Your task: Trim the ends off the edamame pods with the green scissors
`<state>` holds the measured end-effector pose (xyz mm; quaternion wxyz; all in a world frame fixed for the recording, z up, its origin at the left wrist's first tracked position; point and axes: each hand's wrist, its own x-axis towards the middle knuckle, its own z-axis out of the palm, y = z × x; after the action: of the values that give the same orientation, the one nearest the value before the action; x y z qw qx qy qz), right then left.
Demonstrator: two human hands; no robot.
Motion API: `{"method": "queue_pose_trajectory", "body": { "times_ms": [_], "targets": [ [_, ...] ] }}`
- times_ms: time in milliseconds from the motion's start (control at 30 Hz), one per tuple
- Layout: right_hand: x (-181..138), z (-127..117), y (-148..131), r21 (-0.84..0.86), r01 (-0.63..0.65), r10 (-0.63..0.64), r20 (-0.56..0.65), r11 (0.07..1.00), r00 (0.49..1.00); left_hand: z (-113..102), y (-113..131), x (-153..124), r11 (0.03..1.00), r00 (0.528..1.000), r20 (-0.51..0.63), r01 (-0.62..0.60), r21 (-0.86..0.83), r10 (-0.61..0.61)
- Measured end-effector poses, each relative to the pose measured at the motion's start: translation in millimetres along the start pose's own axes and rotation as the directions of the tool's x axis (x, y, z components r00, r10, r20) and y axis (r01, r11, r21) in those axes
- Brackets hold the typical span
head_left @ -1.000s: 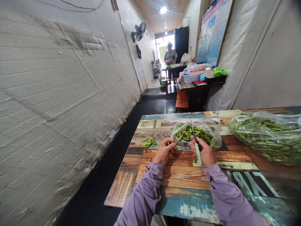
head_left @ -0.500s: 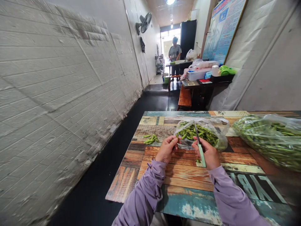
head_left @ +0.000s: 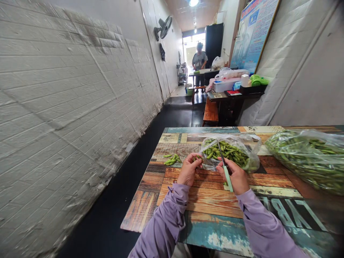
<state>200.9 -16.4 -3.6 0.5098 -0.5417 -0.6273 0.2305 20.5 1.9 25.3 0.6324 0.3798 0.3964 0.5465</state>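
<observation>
My left hand (head_left: 189, 170) pinches a green bean pod (head_left: 198, 157) at the near edge of a small clear plastic bag of pods (head_left: 231, 152). My right hand (head_left: 236, 175) is closed on scissors with a pale green handle (head_left: 227, 173); the dark blades point up over the bag. A little heap of cut pods (head_left: 172, 159) lies on the patchwork wooden table (head_left: 215, 204) left of my left hand. One small green piece sits on the table between my hands, near the right one. Purple sleeves cover both my arms.
A large clear bag full of pods (head_left: 309, 157) lies at the table's right. A white brick wall runs along the left beside a dark floor aisle. Beyond are a bench (head_left: 211, 111), a dark table with boxes (head_left: 228, 89), and a person standing far back (head_left: 200, 61).
My left hand has lifted its pod slightly toward the bag's edge, and the scissors have tilted a little left. The camera rose between the first two frames.
</observation>
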Motion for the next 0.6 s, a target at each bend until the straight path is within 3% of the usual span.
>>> {"method": "queue_pose_trajectory", "body": {
  "times_ms": [167,367,600],
  "targets": [
    [0.0,3.5,8.6,0.024,0.037,-0.038,0.061,0.999,0.997,-1.6,0.3,2.1,0.997,0.996,-0.067,-0.059,0.041,0.062],
    [-2.3,4.8,10.1,-0.026,0.083,-0.079,0.127,0.996,0.989,-0.8,4.0,1.6,0.998,0.989,-0.138,0.04,-0.044,-0.046],
    [-2.4,5.7,11.2,-0.087,0.128,-0.113,0.156,0.988,0.981,-3.0,5.2,3.0,0.989,0.992,-0.101,0.068,-0.134,-0.082]
  ]
}}
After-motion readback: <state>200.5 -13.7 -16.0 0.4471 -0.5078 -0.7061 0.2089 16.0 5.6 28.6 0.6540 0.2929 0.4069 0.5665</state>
